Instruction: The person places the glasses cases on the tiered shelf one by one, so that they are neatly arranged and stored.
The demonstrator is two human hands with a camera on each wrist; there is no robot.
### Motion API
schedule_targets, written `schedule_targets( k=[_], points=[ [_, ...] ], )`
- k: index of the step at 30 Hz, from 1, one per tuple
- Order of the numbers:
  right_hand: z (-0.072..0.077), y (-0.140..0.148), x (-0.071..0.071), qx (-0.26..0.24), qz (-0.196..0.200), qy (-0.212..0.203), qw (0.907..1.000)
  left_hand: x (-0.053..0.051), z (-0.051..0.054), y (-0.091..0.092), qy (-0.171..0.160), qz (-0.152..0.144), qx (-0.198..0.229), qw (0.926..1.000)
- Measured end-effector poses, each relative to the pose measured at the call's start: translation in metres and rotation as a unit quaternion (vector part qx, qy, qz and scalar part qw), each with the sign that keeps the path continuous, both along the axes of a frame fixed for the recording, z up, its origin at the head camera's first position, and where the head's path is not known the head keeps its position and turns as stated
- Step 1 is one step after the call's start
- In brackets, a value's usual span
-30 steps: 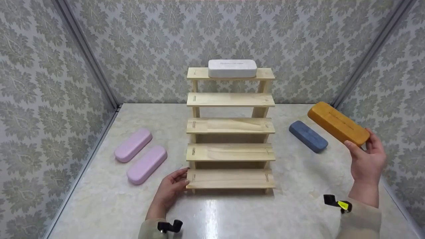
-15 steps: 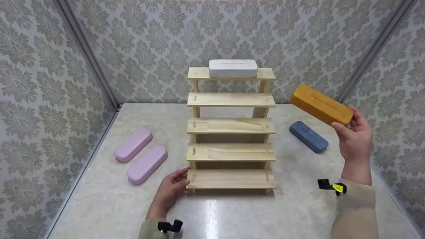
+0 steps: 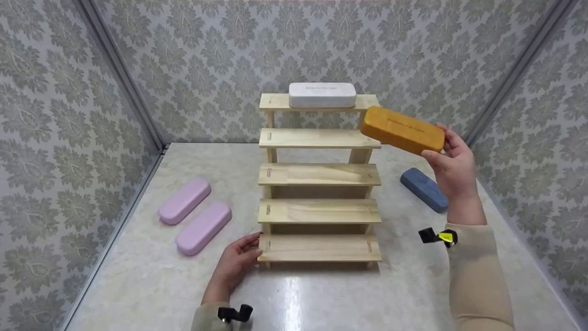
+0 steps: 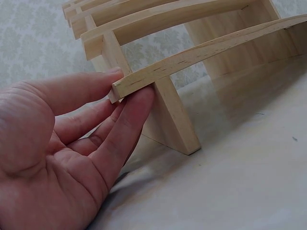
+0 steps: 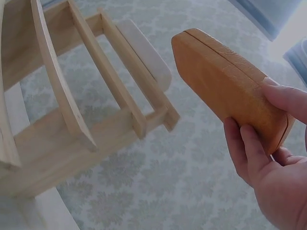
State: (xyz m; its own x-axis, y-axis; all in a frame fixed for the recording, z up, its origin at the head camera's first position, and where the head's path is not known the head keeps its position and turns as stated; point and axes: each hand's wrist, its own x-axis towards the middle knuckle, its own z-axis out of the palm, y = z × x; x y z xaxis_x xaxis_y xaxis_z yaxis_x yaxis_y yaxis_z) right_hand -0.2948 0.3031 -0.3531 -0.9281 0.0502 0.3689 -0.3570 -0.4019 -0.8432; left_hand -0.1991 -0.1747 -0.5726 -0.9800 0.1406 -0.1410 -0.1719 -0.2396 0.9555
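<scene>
My right hand (image 3: 455,168) grips the right end of an orange glasses case (image 3: 402,130), held in the air. In the head view the case's left end overlaps the right end of the second shelf from the top. The right wrist view shows thumb and fingers around the orange case (image 5: 230,86), apart from the rack. At the lower left, my left hand (image 3: 236,262) pinches the left end of the bottom shelf of a stepped wooden rack (image 3: 320,248). In the left wrist view, the thumb lies over the shelf end (image 4: 139,84) with fingers beneath. A white glasses case (image 3: 322,95) sits on the top shelf.
Two pink glasses cases (image 3: 184,201) lie side by side on the table (image 3: 138,285) left of the rack. A blue glasses case (image 3: 423,189) lies to the right, partly behind my right hand. Patterned walls (image 3: 294,41) enclose the table's back and sides.
My right hand has carried the orange case up and leftward, from above the blue case to the rack's upper right. My left hand stays on the bottom shelf.
</scene>
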Motion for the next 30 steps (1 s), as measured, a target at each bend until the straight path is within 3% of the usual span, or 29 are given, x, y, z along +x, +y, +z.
schedule_targets(
  k=[15,20,30],
  points=[
    [0.012,-0.053,-0.046,0.076,0.093,-0.035,0.9922,0.000,-0.003,-0.003,0.004,-0.001,0.002,1.0000],
    [0.015,-0.070,-0.060,0.112,0.103,-0.043,0.9875,0.000,-0.003,-0.003,0.018,-0.005,0.002,0.9998],
    [0.015,-0.099,-0.083,0.175,0.110,-0.075,0.9756,-0.002,-0.003,-0.004,0.006,-0.006,-0.004,1.0000]
  ],
)
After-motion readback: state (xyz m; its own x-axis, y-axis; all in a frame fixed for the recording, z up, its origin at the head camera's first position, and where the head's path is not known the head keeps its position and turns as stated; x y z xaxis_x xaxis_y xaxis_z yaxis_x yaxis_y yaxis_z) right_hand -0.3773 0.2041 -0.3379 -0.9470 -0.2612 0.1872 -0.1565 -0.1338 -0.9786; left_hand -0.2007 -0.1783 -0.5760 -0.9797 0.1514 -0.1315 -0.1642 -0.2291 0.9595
